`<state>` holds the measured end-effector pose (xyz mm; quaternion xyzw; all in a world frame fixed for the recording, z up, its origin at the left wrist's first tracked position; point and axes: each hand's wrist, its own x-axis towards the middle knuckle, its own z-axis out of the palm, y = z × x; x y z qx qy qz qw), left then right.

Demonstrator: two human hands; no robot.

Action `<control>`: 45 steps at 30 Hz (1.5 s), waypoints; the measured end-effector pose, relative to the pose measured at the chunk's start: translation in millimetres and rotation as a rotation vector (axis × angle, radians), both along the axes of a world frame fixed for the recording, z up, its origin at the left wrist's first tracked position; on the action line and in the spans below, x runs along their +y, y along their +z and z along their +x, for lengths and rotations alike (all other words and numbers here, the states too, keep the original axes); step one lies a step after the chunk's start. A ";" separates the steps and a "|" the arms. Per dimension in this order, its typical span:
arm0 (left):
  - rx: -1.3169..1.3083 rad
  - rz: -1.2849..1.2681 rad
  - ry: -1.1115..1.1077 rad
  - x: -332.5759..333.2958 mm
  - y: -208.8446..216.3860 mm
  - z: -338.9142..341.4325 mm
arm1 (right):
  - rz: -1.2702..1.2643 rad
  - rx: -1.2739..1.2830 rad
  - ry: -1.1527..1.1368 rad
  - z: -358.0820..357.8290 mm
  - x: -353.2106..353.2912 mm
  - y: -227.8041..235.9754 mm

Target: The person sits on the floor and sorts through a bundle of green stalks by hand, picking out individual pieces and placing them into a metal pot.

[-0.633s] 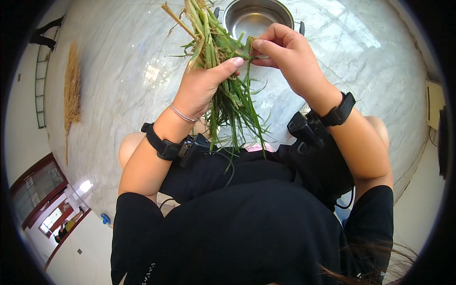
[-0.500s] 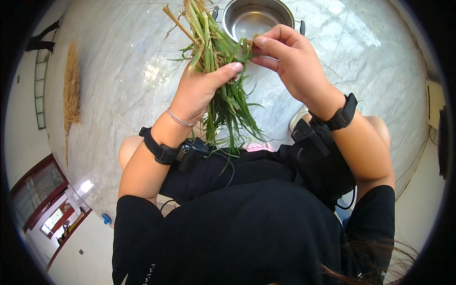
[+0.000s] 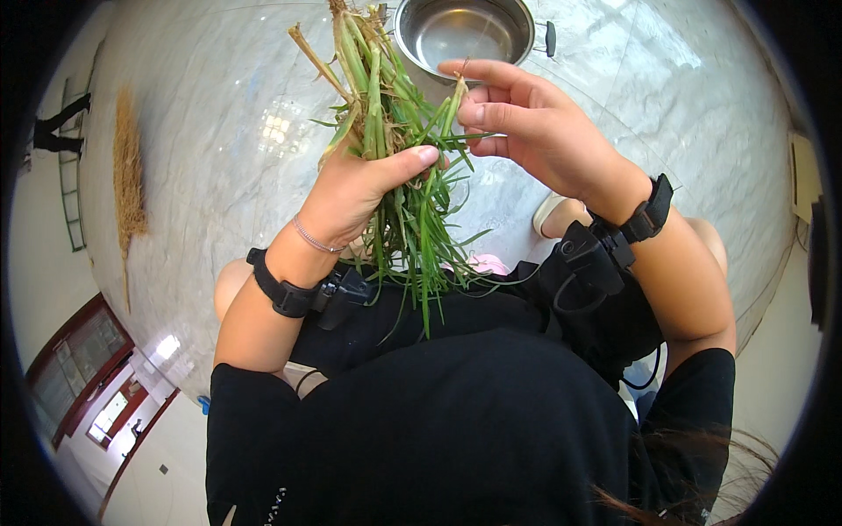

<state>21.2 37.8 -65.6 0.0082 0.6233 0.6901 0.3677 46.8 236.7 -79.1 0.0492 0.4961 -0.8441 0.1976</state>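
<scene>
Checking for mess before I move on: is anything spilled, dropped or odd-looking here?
Nothing stands out. The left hand grips the bunch of green stalks, the right hand pinches one stalk at its top, and the metal pot sits upright on the marble floor, with nothing spilled around it.

Glossy marble floor (image 3: 219,105), straw broom (image 3: 129,184), red wooden door (image 3: 88,351)
</scene>
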 end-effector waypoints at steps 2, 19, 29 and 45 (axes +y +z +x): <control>-0.002 0.002 -0.003 1.7 1.8 1.9 | 0.067 0.019 0.076 0.2 3.8 -5.0; -0.033 -0.069 0.006 -4.2 -6.2 -1.3 | 1.156 0.364 0.039 -23.9 71.7 -11.2; 0.096 -0.130 -0.013 -6.5 -13.3 -8.5 | 1.225 0.660 -0.009 -17.4 38.7 -3.6; 0.247 -0.159 -0.117 7.9 -21.1 -0.6 | 0.764 0.211 0.342 -16.5 31.8 -8.7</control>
